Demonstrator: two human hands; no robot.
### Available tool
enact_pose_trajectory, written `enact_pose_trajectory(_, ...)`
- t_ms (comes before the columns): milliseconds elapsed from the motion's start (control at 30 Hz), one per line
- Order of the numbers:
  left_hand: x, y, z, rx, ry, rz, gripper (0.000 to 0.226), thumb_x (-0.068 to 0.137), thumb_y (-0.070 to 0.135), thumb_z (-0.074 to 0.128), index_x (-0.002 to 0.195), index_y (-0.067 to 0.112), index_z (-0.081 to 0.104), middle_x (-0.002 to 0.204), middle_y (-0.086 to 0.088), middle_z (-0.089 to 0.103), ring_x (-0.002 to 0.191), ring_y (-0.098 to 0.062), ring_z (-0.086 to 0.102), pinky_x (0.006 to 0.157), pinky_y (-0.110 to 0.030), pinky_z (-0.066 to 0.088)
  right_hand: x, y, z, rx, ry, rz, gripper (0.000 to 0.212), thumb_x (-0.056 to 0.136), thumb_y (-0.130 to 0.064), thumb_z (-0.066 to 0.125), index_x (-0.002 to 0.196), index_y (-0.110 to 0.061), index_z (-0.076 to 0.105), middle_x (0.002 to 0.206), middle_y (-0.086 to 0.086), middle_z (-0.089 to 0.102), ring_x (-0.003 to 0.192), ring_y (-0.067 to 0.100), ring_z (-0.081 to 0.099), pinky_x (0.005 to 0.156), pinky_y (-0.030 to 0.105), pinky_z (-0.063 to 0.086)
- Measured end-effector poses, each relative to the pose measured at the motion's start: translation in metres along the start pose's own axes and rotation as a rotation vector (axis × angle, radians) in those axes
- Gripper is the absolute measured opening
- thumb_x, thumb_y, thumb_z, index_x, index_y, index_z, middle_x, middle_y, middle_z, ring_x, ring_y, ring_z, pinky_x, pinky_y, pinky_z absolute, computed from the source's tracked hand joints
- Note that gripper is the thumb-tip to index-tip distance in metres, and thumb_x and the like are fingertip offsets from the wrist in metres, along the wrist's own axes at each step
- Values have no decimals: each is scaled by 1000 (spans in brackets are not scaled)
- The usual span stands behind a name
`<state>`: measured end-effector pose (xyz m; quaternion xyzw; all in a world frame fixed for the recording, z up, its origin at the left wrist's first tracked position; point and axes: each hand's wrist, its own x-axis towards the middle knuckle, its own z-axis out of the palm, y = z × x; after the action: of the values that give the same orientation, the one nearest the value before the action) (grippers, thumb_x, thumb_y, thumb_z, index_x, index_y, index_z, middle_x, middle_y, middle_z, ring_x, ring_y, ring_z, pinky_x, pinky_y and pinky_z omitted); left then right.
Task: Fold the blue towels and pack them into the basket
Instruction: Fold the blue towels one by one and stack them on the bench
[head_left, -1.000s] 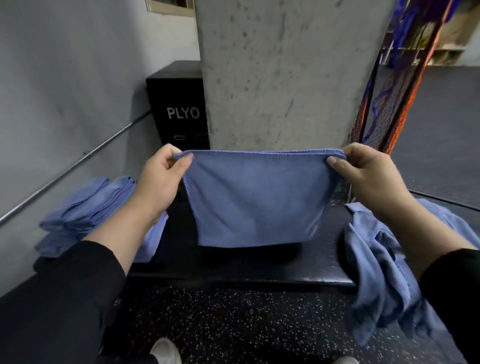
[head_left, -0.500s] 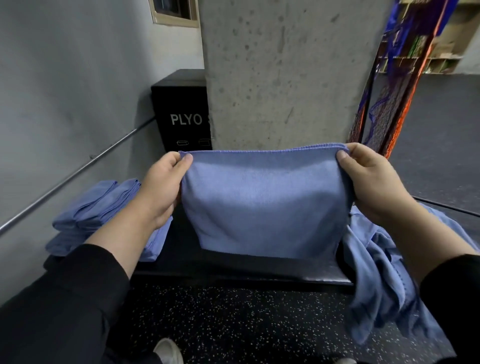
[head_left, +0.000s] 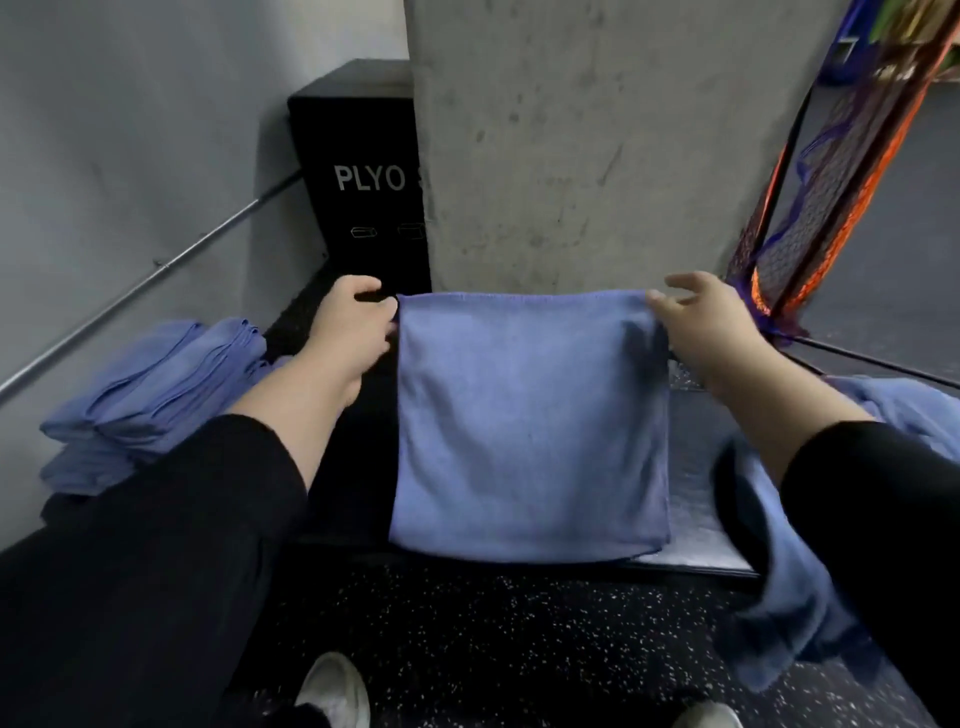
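Both arms reach forward, black sleeves pushed up to mid-forearm, forearms bare. Left hand (head_left: 358, 332) out ahead on the left, back of hand up, fingers curled in toward the thumb, pinching the far left corner of the towel (head_left: 530, 426). Right hand (head_left: 701, 325) level with it on the right, back of hand up, wrist bent slightly inward, thumb and a finger at the towel's far right corner, other fingers loosely spread and lifted; slightly blurred, so the exact grip there cannot be told. Hands well apart, about the towel's width.
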<state>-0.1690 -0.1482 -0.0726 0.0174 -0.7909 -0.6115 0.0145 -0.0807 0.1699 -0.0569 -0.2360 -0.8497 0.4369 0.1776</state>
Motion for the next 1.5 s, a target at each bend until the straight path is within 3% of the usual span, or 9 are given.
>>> enact_pose_trajectory(67, 3, -27, 10, 393, 24, 116, 30, 98, 20, 59, 128, 20, 57, 107, 1, 62, 92, -19, 61, 78, -30, 46, 0, 22, 26, -243, -51, -60, 50, 94, -32, 65, 137, -11, 54, 126, 15, 64, 112, 33, 61, 97, 39, 48)
enact_pose_trajectory(167, -8, -64, 23, 762, -315, 338, 29, 96, 26, 63, 125, 23, 63, 119, 0, 60, 111, -22, 58, 91, -32, 44, -31, 55, 60, -469, -277, -225, 37, 94, -32, 65, 126, -14, 61, 118, 9, 63, 106, 32, 62, 89, 34, 45)
enact_pose_trajectory(333, -29, -104, 30, 1192, -743, 290, 60, 99, 55, 49, 154, 38, 34, 166, 5, 21, 153, -18, 18, 120, -49, 24, -72, 96, 82, -749, -594, -361, 45, 93, -45, 60, 131, -21, 58, 140, 0, 49, 121, 26, 56, 94, 38, 49)
enact_pose_trajectory(433, -29, -112, 24, 1220, -800, 262, 70, 101, 58, 43, 160, 39, 11, 169, 11, -6, 155, -9, -5, 124, -53, 5, -77, 108, 78, -725, -565, -398, 57, 97, -45, 57, 147, -20, 47, 155, -1, 35, 133, 25, 48, 105, 34, 42)
enact_pose_trajectory(633, -34, -112, 24, 1263, -810, 252, 67, 104, 55, 33, 161, 37, 1, 167, 13, -14, 154, -9, -12, 123, -55, -1, -75, 126, 68, -756, -600, -400, 65, 102, -51, 43, 158, -23, 26, 167, -8, 13, 154, 13, 13, 125, 37, 14)
enact_pose_trajectory(767, -39, -117, 20, 1278, -745, 294, 65, 105, 53, 30, 161, 33, 4, 169, 7, -12, 154, -9, -13, 125, -51, -4, -85, 131, 53, -612, -341, -274, 57, 97, -39, 60, 147, -16, 45, 157, 5, 39, 138, 29, 45, 108, 45, 42)
enact_pose_trajectory(833, -44, -116, 18, 1292, -696, 393, 63, 106, 51, 31, 161, 31, 10, 169, 3, -6, 154, -9, -9, 125, -47, -3, -88, 134, 46, -649, -220, -222, 40, 92, -42, 64, 123, -17, 58, 126, 7, 60, 115, 34, 56, 90, 46, 49)
enact_pose_trajectory(1100, -73, -121, 33, 1289, -830, 441, 66, 106, 55, 25, 161, 34, -3, 168, 4, -16, 152, -7, -17, 123, -38, -8, -91, 131, 37, -454, -266, 52, 29, 85, -33, 75, 70, -20, 53, 68, -6, 58, 65, 16, 51, 58, 32, 32)
enact_pose_trajectory(1500, -82, -120, 20, 1255, -834, 369, 65, 105, 55, 25, 160, 36, -5, 166, 10, -19, 150, -4, -20, 126, -44, -7, -86, 136, 15, -342, -320, 30, 23, 84, -40, 78, 90, -23, 65, 85, -4, 70, 80, 18, 64, 67, 29, 42)
